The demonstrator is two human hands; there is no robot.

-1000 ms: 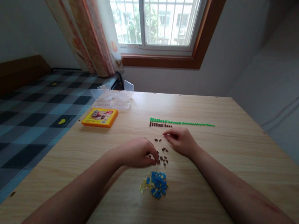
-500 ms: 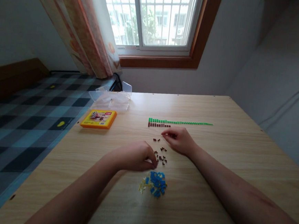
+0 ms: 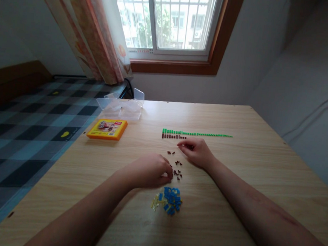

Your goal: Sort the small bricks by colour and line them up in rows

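Note:
My left hand (image 3: 156, 171) is closed in a pinch at the left edge of the loose brown building bricks (image 3: 176, 172); whatever lies between its fingertips is too small to make out. Farther off, my right hand (image 3: 194, 150) rests its fingers, pinched together, just below the right end of a short row of brown bricks (image 3: 168, 136). Its fingertips hide whatever they may hold. Behind that row runs a longer line of green bricks (image 3: 191, 134). Two brown pieces (image 3: 169, 152) lie apart between the hands. Nearer me is a pile of blue bricks (image 3: 172, 201) with clear yellowish pieces (image 3: 155, 202) beside it.
An orange-yellow box (image 3: 107, 129) lies at the left of the wooden table (image 3: 230, 219). Behind it stands an open clear plastic package (image 3: 121, 108). A bed with a checked cover (image 3: 23, 138) adjoins the table on the left; a window (image 3: 183, 22) is ahead.
My left hand's fingers have shifted slightly at the edge of the loose brown bricks. My right hand has hardly moved. The whole view has shifted a little.

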